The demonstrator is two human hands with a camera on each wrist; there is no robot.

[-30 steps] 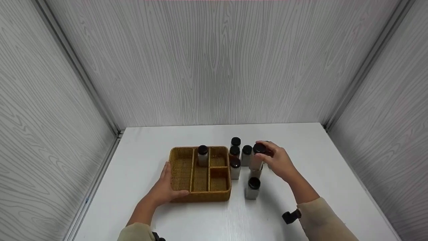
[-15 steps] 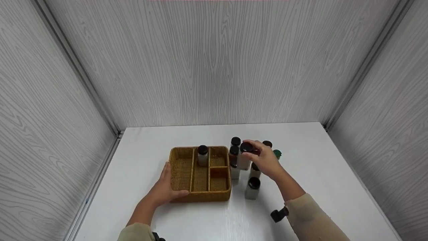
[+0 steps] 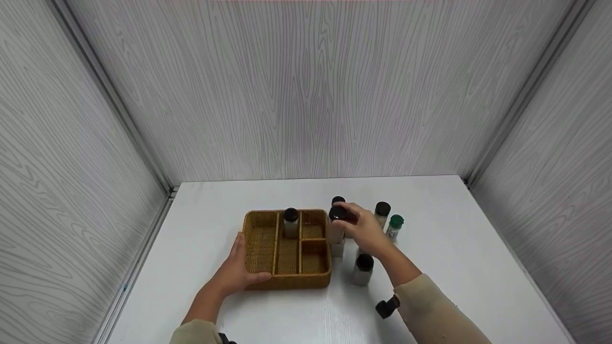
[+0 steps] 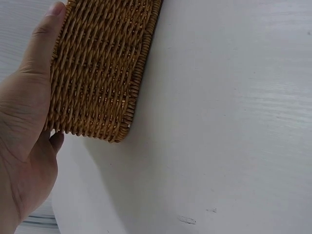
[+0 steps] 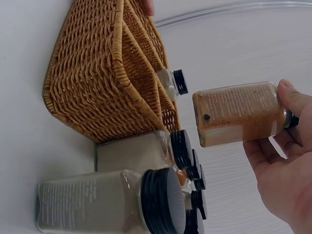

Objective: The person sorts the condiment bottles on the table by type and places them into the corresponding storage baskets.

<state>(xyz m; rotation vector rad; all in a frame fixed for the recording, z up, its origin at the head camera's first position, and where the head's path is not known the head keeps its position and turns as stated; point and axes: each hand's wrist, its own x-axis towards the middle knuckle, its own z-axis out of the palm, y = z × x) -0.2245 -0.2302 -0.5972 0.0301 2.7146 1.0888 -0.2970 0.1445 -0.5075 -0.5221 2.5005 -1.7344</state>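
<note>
My right hand [image 3: 366,234] grips a spice jar [image 5: 239,114] near its black lid, raised above the other jars at the right side of the wicker basket [image 3: 306,282]. In the right wrist view the jar is clear glass with orange-brown powder, white print and a small dark dot. My left hand [image 3: 234,272] lies around the basket's near left corner, fingers straight along the left side and thumb along the front. The left wrist view shows that thumb [image 4: 41,41] against the woven wall. One black-lidded jar [image 3: 290,224] stands in the basket's narrow middle compartment.
Several black-lidded jars stand right of the basket, including a near one [image 3: 363,272] with pale contents and one behind the right hand [image 3: 382,210]. A slim green-capped shaker [image 3: 394,227] stands farthest right. Grey wood-grain panels [image 3: 306,95] enclose the white table [image 3: 267,315].
My right hand has carried the spice jar leftward toward the basket's right rim, uncovering the green-capped shaker and a jar behind it. My left hand and the basket have stayed put.
</note>
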